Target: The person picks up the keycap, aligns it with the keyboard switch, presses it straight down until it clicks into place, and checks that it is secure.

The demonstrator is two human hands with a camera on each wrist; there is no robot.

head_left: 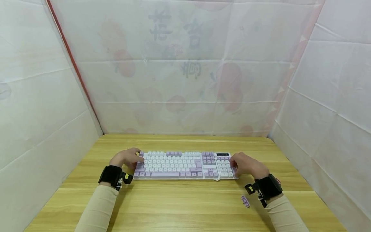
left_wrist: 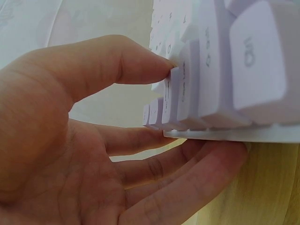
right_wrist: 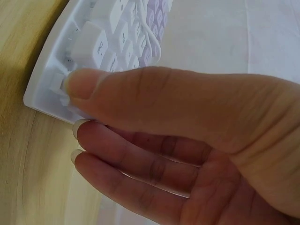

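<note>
A white and lilac keyboard [head_left: 171, 166] lies crosswise on the wooden table in the head view. A white cable [head_left: 216, 166] loops over it near the number pad. At the keyboard's left end my left hand [head_left: 128, 158] grips it; in the left wrist view the thumb [left_wrist: 145, 68] rests on the keys and the fingers reach beneath the edge. My right hand [head_left: 246, 164] holds the right end, thumb [right_wrist: 89, 84] on the corner, other fingers at the edge below. Beside that thumb a spot shows no keycap. A small purple piece, apparently a loose keycap [head_left: 244, 201], lies near my right wrist.
The wooden table [head_left: 179, 206] stretches in front of and behind the keyboard. Pale patterned cloth walls [head_left: 185, 80] stand at the back and both sides, close to the table's edges. A red strip [head_left: 69, 54] runs down the left back corner.
</note>
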